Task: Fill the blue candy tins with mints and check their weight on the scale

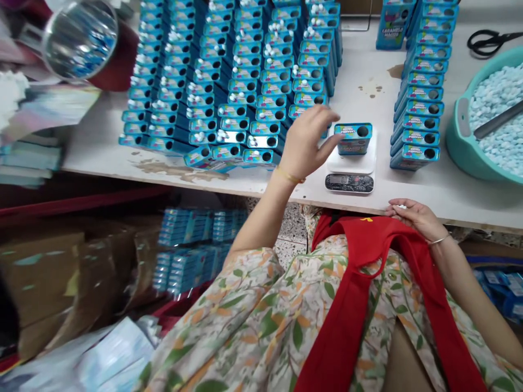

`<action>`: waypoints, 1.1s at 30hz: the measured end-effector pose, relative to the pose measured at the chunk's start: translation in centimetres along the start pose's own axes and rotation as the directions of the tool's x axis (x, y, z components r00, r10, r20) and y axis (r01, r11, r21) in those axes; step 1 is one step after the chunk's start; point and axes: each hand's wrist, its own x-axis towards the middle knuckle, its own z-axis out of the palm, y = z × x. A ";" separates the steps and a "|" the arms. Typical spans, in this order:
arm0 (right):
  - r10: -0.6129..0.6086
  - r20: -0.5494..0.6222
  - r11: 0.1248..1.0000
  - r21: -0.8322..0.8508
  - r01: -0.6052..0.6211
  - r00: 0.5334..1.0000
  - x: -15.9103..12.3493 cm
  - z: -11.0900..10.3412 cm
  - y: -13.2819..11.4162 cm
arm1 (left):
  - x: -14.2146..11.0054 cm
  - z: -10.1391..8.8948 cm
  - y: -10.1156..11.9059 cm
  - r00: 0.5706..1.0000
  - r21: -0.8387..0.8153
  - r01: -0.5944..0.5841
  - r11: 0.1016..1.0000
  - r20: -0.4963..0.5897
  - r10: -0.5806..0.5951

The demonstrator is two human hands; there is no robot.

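A small blue tin (353, 139) with a dark round hole in its top stands upright on a white digital scale (350, 182). My left hand (308, 141) is just left of this tin, thumb and fingers apart and nothing between them; whether the thumb tip touches the tin I cannot tell. Close to the table's front edge, my right hand (417, 216) has its fingers closed around a few small white candies (402, 206). Off to the right is a turquoise tub (463, 141) full of pale blue-white candies (500, 109), with a grey scoop handle (498, 120) sticking out.
Packed rows of blue tins (229, 71) cover the left of the table, many with white candies on top. Another column of tins (423, 92) stands right of the scale. Black scissors (488, 43) lie at the back right. A metal pot (79, 41) is at far left.
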 end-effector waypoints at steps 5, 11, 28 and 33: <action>-0.050 0.012 0.980 -0.193 0.052 0.999 0.3 1.6 -1.5 | -8.7 3.8 -4.0 0.967 -0.012 0.226 0.974 -0.113 -0.226; -0.304 0.064 0.826 -0.480 0.296 0.951 1.1 4.2 -6.4 | -14.9 9.2 -5.5 0.911 0.005 0.368 0.930 -0.200 -0.360; -0.569 0.323 0.094 -0.888 0.450 0.756 4.7 12.9 -15.8 | -15.0 9.7 -5.1 0.906 0.051 0.365 0.930 -0.248 -0.342; -0.559 0.414 -0.079 -0.889 0.450 0.719 4.8 14.1 -15.7 | -15.0 9.7 -5.1 0.909 0.079 0.355 0.932 -0.263 -0.323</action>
